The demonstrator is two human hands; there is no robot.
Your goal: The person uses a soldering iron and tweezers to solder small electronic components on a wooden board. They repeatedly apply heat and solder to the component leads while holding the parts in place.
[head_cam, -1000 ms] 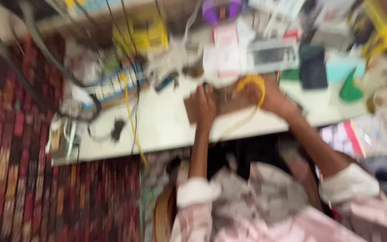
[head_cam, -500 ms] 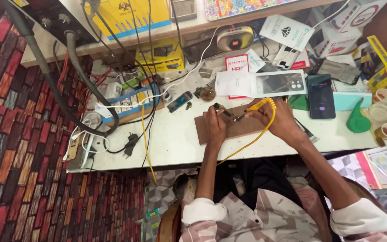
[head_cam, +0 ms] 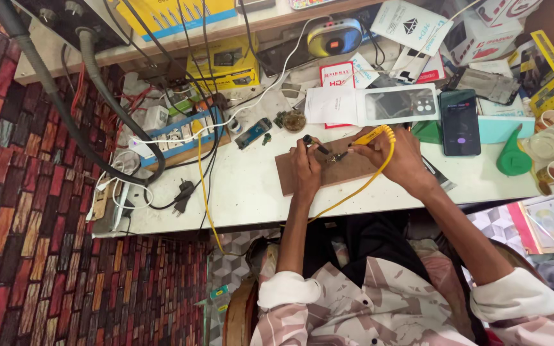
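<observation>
both hands work over a brown wooden board (head_cam: 328,170) lying on the white workbench (head_cam: 245,192). left hand (head_cam: 306,168) is closed around a black tweezer-like tool (head_cam: 315,145), its tip angled toward a small metal part (head_cam: 338,156) sitting on the board. right hand (head_cam: 400,157) grips a yellow soldering iron (head_cam: 372,136), tip pointing at the same part; its yellow cord (head_cam: 354,189) loops off the bench edge. a dark smartphone (head_cam: 460,122) lies just beyond the right hand, a green funnel-shaped cone (head_cam: 513,157) farther right.
</observation>
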